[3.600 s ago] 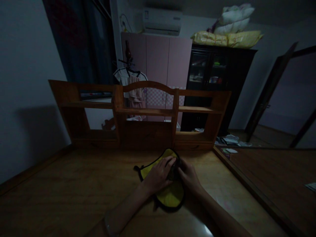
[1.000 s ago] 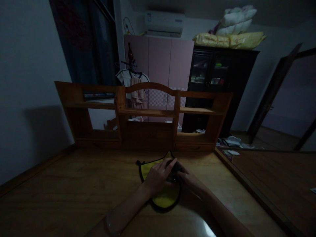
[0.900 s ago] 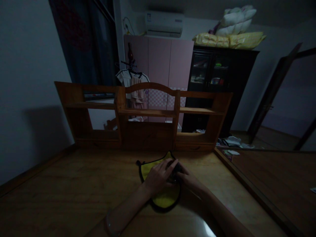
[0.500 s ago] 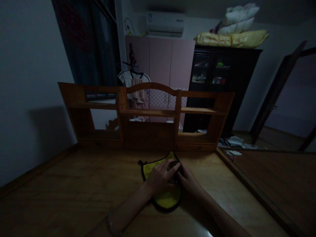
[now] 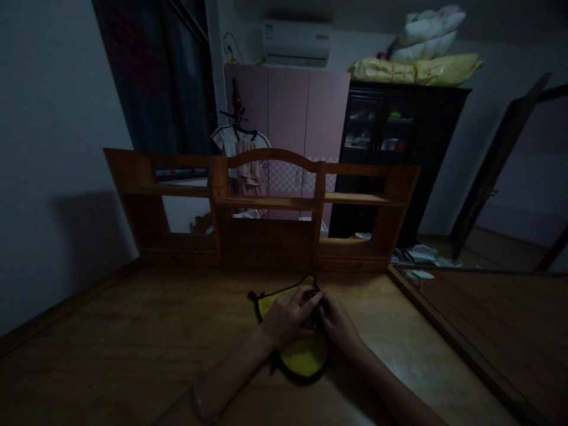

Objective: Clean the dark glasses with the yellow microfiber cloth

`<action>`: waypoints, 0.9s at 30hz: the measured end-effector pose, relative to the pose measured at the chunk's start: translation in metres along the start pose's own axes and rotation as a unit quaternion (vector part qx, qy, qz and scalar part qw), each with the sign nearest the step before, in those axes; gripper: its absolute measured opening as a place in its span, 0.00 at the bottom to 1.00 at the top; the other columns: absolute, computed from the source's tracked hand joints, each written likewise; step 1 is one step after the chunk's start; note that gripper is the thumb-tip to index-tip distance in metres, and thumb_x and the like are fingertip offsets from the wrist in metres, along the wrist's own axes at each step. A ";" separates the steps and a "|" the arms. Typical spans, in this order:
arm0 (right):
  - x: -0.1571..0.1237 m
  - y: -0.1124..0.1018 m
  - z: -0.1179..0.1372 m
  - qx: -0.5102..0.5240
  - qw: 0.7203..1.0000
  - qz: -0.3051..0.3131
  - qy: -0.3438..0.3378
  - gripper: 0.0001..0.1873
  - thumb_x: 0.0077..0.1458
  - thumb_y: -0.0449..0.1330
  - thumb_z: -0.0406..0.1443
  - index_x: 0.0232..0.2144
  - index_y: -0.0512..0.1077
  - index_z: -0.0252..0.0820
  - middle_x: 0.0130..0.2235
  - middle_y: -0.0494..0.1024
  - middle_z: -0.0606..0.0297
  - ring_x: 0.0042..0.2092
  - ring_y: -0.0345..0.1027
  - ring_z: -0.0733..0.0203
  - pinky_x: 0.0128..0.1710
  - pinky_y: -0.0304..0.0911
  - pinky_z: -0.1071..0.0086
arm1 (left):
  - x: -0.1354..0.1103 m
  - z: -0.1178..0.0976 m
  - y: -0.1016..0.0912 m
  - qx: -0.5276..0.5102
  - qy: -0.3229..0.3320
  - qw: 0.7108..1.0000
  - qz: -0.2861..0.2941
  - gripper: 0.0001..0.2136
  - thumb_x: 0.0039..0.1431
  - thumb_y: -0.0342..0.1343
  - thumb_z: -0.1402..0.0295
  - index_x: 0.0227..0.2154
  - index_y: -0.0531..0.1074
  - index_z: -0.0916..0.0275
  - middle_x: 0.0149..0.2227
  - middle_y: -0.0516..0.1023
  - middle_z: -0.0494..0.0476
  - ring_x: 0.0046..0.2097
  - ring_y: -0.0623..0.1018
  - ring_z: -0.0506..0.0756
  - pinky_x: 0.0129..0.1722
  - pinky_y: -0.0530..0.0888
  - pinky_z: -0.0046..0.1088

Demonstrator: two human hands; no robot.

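A yellow cloth [image 5: 304,357] with a black edge lies on the wooden desk top. Over its middle, my left hand [image 5: 286,316] is curled around a dark, round, glossy object [image 5: 312,319], thumb and fingers on its near and far sides. The room is dim, and the object's kind cannot be made out. My right hand [image 5: 341,324] is closed at the object's right side, its fingertips pressed together near the cloth's dark edge. What those fingertips pinch is hidden.
A low wooden shelf unit [image 5: 266,203] stands along the desk's far edge. A raised wooden rim [image 5: 448,331] runs down the right side, and a white wall [image 5: 57,177] rises at left. Beyond are a pink wardrobe [image 5: 288,112] and a dark cabinet [image 5: 408,136].
My right hand's fingers have shifted slightly at the object's right side. The cloth's near edge has moved a little toward me and to the right. My left hand stays nearly in place.
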State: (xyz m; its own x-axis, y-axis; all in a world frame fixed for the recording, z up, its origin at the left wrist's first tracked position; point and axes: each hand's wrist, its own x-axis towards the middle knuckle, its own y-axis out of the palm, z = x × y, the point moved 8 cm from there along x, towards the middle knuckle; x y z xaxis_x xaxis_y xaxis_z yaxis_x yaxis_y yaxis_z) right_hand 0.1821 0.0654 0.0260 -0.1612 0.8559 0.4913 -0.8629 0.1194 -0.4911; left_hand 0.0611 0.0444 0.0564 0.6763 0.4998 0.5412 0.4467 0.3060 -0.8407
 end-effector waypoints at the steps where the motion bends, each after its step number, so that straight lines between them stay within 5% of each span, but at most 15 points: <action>1: 0.000 -0.001 0.000 -0.007 1.000 -0.003 0.001 0.16 0.58 0.51 0.31 0.47 0.71 0.42 0.42 0.80 0.57 0.41 0.74 0.52 0.42 0.67 0.61 | 0.000 0.000 0.000 0.001 0.000 1.000 -0.001 0.45 0.47 0.69 0.57 0.64 0.50 0.54 0.59 0.63 0.65 0.56 0.70 0.65 0.53 0.72 0.43; 7: 0.001 -0.011 -0.002 -0.027 0.999 -0.014 0.045 0.11 0.56 0.57 0.36 0.37 0.77 0.38 0.33 0.81 0.59 0.33 0.74 0.53 0.32 0.65 0.67 | -0.001 0.001 -0.001 0.011 0.002 1.000 -0.022 0.43 0.48 0.67 0.54 0.63 0.53 0.57 0.58 0.64 0.66 0.55 0.71 0.65 0.52 0.72 0.42; 11: 0.004 -0.010 -0.006 0.058 0.995 -0.008 0.077 0.11 0.54 0.60 0.39 0.33 0.78 0.37 0.30 0.81 0.62 0.33 0.74 0.53 0.30 0.64 0.69 | -0.003 0.003 0.000 0.022 0.000 0.999 -0.035 0.40 0.51 0.64 0.51 0.63 0.55 0.58 0.57 0.65 0.66 0.53 0.73 0.64 0.50 0.74 0.41; 20: 0.005 0.007 -0.022 0.250 0.950 0.022 0.186 0.17 0.47 0.64 0.39 0.40 0.78 0.36 0.40 0.82 0.58 0.44 0.74 0.47 0.45 0.68 0.59 | -0.007 0.006 -0.012 0.044 0.015 0.995 -0.091 0.37 0.54 0.57 0.45 0.61 0.57 0.61 0.57 0.65 0.69 0.54 0.72 0.65 0.51 0.73 0.41; 24: -0.001 0.018 -0.012 0.345 0.914 0.063 0.205 0.19 0.49 0.61 0.35 0.46 0.76 0.41 0.44 0.81 0.62 0.48 0.73 0.50 0.49 0.67 0.60 | -0.006 0.002 -0.011 0.046 0.026 0.994 -0.092 0.36 0.56 0.56 0.45 0.61 0.58 0.62 0.57 0.64 0.70 0.55 0.71 0.65 0.51 0.73 0.42; 27: -0.002 0.018 -0.007 0.356 0.912 0.074 0.191 0.21 0.49 0.61 0.34 0.48 0.74 0.43 0.47 0.80 0.63 0.49 0.71 0.51 0.52 0.65 0.60 | -0.006 -0.003 -0.011 0.052 0.040 0.993 -0.095 0.35 0.57 0.54 0.45 0.60 0.58 0.63 0.57 0.64 0.70 0.55 0.71 0.65 0.52 0.73 0.43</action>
State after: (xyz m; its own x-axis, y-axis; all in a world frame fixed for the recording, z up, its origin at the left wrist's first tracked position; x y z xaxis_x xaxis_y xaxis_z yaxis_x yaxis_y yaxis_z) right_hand 0.1698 0.0688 0.0110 -0.2399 0.9652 0.1039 -0.9594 -0.2521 0.1263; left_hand 0.0540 0.0362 0.0622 0.6323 0.3600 0.6860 0.5101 0.4729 -0.7184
